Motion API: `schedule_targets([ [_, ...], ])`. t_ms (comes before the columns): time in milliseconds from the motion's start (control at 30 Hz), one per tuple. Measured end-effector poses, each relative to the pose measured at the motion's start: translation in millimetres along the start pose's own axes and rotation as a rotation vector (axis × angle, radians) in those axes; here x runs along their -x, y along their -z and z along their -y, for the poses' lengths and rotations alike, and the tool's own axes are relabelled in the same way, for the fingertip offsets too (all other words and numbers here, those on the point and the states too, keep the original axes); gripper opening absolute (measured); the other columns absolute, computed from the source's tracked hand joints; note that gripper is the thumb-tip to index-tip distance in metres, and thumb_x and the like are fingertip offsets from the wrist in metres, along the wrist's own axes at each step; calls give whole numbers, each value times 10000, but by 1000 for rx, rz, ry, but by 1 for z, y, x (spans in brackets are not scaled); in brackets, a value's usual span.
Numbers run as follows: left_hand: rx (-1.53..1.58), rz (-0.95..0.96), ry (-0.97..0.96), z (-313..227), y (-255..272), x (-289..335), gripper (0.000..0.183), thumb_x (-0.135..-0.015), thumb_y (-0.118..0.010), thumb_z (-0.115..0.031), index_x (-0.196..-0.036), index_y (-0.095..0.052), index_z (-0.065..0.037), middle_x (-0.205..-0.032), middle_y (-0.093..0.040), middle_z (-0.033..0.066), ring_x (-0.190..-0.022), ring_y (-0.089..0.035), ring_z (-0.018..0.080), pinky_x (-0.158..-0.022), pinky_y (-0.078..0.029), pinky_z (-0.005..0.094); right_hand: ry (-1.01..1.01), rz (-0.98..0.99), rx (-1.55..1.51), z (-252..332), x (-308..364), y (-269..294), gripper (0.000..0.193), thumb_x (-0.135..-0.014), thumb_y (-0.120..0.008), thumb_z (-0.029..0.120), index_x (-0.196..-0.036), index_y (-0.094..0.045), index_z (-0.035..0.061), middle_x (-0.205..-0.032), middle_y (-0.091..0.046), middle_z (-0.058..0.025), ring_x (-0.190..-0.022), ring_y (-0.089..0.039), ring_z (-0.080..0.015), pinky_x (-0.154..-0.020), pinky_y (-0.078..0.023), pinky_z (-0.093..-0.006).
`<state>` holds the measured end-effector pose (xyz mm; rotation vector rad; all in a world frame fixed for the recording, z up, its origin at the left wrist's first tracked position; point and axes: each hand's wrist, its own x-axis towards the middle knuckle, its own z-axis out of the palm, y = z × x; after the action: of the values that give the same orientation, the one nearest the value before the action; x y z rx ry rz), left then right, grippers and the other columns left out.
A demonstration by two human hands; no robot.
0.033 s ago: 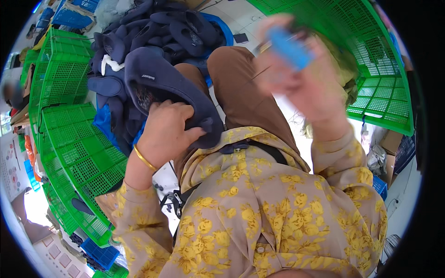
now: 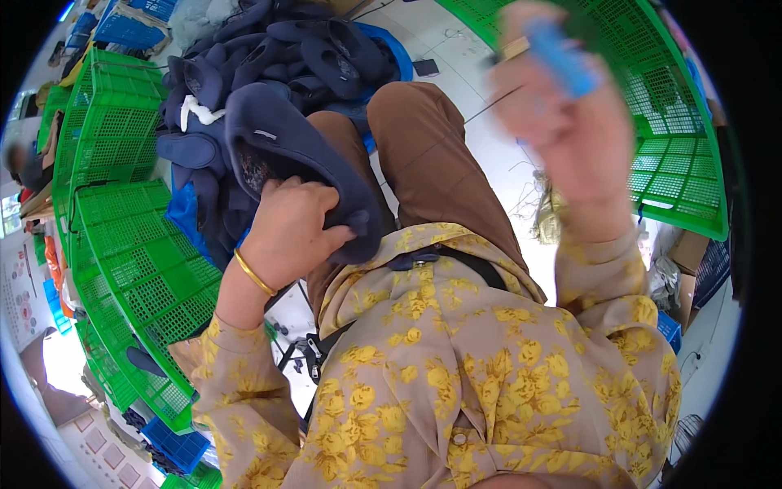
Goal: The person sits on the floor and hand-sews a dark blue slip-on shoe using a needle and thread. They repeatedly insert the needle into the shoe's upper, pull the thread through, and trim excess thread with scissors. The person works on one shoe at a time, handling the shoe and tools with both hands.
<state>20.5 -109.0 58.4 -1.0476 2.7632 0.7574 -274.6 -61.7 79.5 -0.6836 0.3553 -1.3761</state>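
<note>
A heap of navy shoes (image 2: 318,61) lies at twelve o'clock. One dark shoe (image 2: 322,155) extends to one o'clock from the left hand (image 2: 295,224), fingers curled into its opening; at two, the blurred right hand (image 2: 582,143), grip unclear, bears something blue (image 2: 562,59).

Shoe (image 2: 330,171): dark navy, pale label near rim, patterned lining showing | lies around 10–11 o'clock, long axis 11 to 5, opening toward 8, left hand (image 2: 293,224) gripping its edge | Blue object (image 2: 562,59): small, oblong, motion-blurred, at right hand (image 2: 574,134), 1–2 o'clock, slanted 10 to 4
</note>
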Motion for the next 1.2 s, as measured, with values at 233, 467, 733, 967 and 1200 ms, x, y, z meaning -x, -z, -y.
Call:
schedule_targets([
  [233,-61,208,-85,16,-20,22,232,-721,-733,-246,-759,-613,-52,-809,-619,80,-853,-562,312,-804,-416,417,251,-174,-41,150,31,49,206,-1012,-322,61,-885,-426,-63,-697,-292,-17,-602,-277,-119,-610,-299,-257],
  [467,-181,-298,-24,-8,-39,36,345,-616,-801,-186,-902,-633,-90,-909,-578,57,-938,-535,287,-894,-382,405,35,-569,675,-25,29,40,155,-888,-587,35,-1040,-614,42,-796,-532,10,-631,-450,-64,-554,-391,-238],
  [733,183,-447,325,-12,-83,76,261,-728,-773,-109,-930,-614,-66,-904,-568,94,-845,-556,288,-771,-435,381,-332,336,1215,-149,19,5,269,-795,-630,-23,-1049,-661,57,-887,-681,-154,-829,-666,-328,-735,-522,-346],
  [967,483,-461,304,-6,-89,81,204,-751,-715,7,-925,-617,-35,-914,-565,111,-882,-537,311,-771,-442,367,-454,478,1240,-148,6,-3,381,-703,-577,-81,-1043,-679,57,-844,-677,-160,-792,-664,-335,-712,-518,-377],
  [1200,516,-468,225,6,-95,81,191,-766,-717,15,-922,-619,-35,-907,-569,92,-812,-551,236,-704,-449,302,-452,499,1201,-146,2,0,374,-700,-657,-28,-1056,-709,77,-842,-684,-184,-793,-664,-345,-728,-521,-390],
])
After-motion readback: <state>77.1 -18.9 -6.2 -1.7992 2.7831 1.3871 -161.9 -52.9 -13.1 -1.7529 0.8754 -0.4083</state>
